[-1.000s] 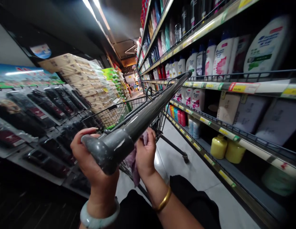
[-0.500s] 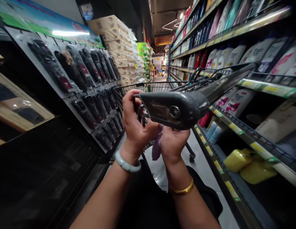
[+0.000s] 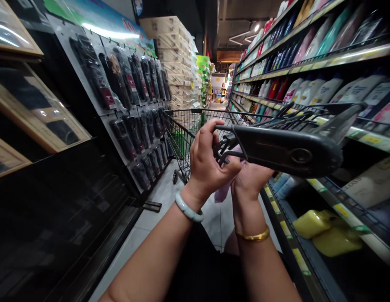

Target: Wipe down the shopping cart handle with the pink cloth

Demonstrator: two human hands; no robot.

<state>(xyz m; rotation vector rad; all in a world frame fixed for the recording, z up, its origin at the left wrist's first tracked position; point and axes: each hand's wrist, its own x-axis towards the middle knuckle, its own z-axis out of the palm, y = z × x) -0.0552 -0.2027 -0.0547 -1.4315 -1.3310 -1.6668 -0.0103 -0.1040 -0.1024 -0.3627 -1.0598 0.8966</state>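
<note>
In front of me is a black wire shopping cart (image 3: 180, 133) with a thick dark grey plastic handle (image 3: 276, 147), scuffed on its near side. My left hand (image 3: 206, 163), a pale green bangle at its wrist, is closed around the thin metal frame by the left end of that handle. Below the grip my right hand (image 3: 250, 180), with a gold bangle, is closed on a lilac cloth (image 3: 222, 193). The handle hides most of its fingers. Part of the cloth hangs down between my hands, and a bit shows behind the frame.
Shelves of shampoo-like bottles (image 3: 327, 90) line the right side, with yellow containers (image 3: 313, 224) low down. On the left hang packaged dark items (image 3: 119, 79) on a rack, beside framed boxes (image 3: 40, 105). Stacked cartons (image 3: 172, 63) stand farther along the tiled aisle.
The cart handle and both hands have shifted right in view, and more of the cart's basket shows on the left. Both hands keep their hold; less of the cloth hangs below them.
</note>
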